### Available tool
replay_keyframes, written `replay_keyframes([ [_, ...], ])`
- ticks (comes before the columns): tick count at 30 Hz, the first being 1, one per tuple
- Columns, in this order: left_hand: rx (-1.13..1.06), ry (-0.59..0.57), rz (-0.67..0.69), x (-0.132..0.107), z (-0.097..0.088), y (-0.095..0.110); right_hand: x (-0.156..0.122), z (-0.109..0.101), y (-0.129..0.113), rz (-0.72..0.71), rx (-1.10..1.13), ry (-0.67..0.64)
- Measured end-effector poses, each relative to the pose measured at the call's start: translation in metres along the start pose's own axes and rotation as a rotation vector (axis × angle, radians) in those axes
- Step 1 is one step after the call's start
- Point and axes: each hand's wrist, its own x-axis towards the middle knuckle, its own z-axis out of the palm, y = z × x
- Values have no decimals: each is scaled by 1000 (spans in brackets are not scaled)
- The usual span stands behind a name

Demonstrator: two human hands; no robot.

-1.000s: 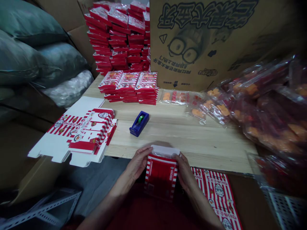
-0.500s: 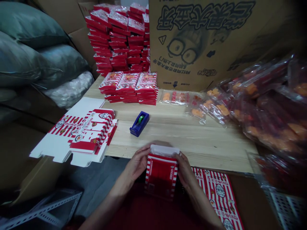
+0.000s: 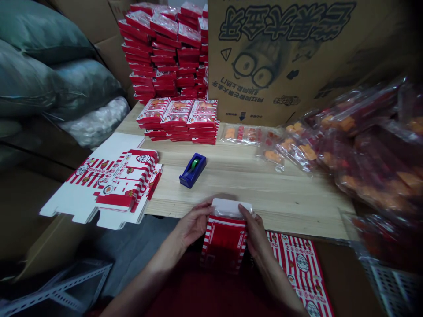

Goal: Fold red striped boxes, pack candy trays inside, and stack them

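Observation:
Both my hands hold a red carton with white-striped edges [image 3: 224, 243] upright just off the front edge of the wooden table [image 3: 274, 193]. Its white top flap [image 3: 231, 208] stands up, with a clear plastic layer showing beneath it. My left hand [image 3: 194, 224] grips the carton's left side. My right hand [image 3: 254, 231] grips its right side, with the fingers reaching the flap. A blue tape dispenser [image 3: 192, 170] with green tape stands beyond my hands, on the table. The carton's bottom end is hidden from view below.
Flat printed carton blanks [image 3: 115, 187] lie at the table's left edge. Stacked red cartons [image 3: 176, 119] rise behind, before a large printed cardboard box [image 3: 280, 57]. Plastic packs of orange items [image 3: 373, 154] heap at right. A striped carton sheet [image 3: 299, 268] lies below right; grey sacks [image 3: 42, 75] sit left.
The carton has shifted slightly to the right, and its white flap now sits a little further right. My right fingers have moved up against the flap.

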Motion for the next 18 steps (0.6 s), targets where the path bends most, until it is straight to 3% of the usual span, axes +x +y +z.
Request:
replay_keyframes([
  [5,-5,-62,-108,4,-3,-1,-3,-1,2,9,-31,-42],
  [11,25,16,-120,7,-14,-2,-3,-16,-7,58,-17,-160],
  [18,50,43,-136,14,-11,1,1,-21,-15,127,26,-344],
])
